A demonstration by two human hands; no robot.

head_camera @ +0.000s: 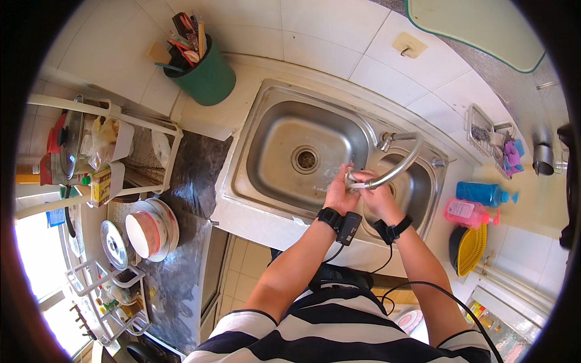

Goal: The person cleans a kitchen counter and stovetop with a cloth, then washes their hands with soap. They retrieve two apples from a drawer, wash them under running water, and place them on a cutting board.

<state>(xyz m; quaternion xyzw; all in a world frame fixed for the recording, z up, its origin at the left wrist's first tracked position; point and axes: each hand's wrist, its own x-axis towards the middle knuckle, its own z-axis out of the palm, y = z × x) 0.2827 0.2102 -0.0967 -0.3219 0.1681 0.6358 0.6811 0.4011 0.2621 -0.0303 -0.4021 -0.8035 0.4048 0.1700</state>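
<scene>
Water runs from the curved metal faucet [399, 168] between my two hands, above the divider of the stainless steel double sink [290, 136]. My left hand [342, 193] is under the stream, palm turned up, against a small pale thing [349, 174] that is mostly hidden by fingers. From the other side, my right hand [376, 193] reaches to the same spot, its fingers near or on that thing. What the thing is cannot be told. Splashes fall into the larger basin, beside its drain [307, 159].
A green utensil holder [204, 77] stands behind the sink at left. Stacked bowls [145, 231] and a white rack [174, 154] are further left. At right are a blue pump bottle [481, 193], a pink pump bottle [465, 212] and a yellow basket [472, 249]. A cable passes my right arm.
</scene>
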